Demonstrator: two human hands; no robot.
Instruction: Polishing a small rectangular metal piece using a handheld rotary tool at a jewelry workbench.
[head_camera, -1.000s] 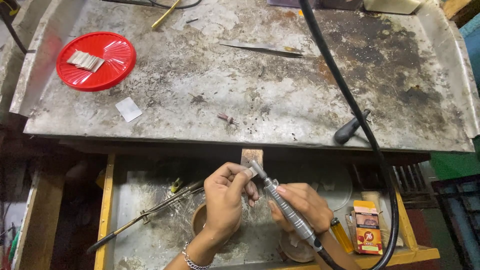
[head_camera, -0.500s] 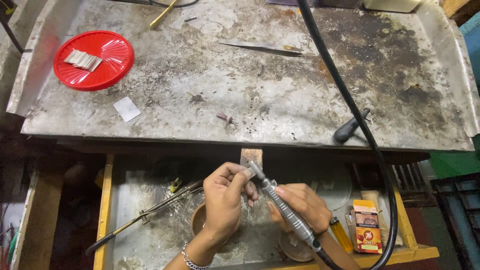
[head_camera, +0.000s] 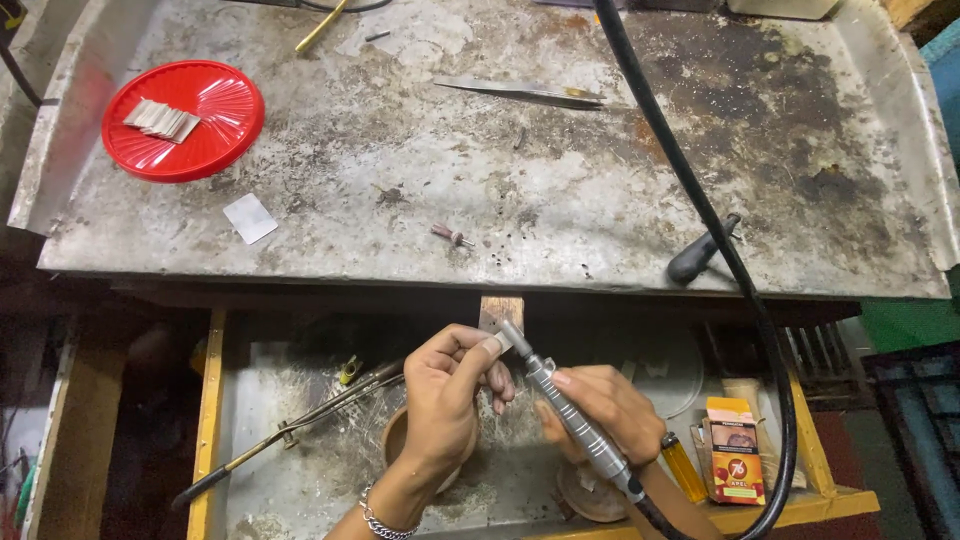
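My left hand (head_camera: 452, 393) pinches a small flat metal piece (head_camera: 497, 345) between thumb and forefinger, against the wooden bench peg (head_camera: 500, 309). My right hand (head_camera: 603, 411) grips a grey rotary handpiece (head_camera: 566, 408), its tip touching the small piece. A thick black flexible shaft (head_camera: 700, 215) runs from the handpiece up and across the metal benchtop (head_camera: 520, 170). Both hands work over the open drawer (head_camera: 300, 400) below the bench.
On the benchtop: a red plastic lid (head_camera: 183, 120) with several small metal strips, a white square scrap (head_camera: 250, 217), a small burr bit (head_camera: 452, 236), long tweezers (head_camera: 525, 92), a black-handled tool (head_camera: 700, 254). The drawer holds a saw frame (head_camera: 290, 430), yellow lighter (head_camera: 683, 466), a small orange carton (head_camera: 733, 462).
The view has shifted slightly; the hands and the handpiece stay in the same place at the bench peg.
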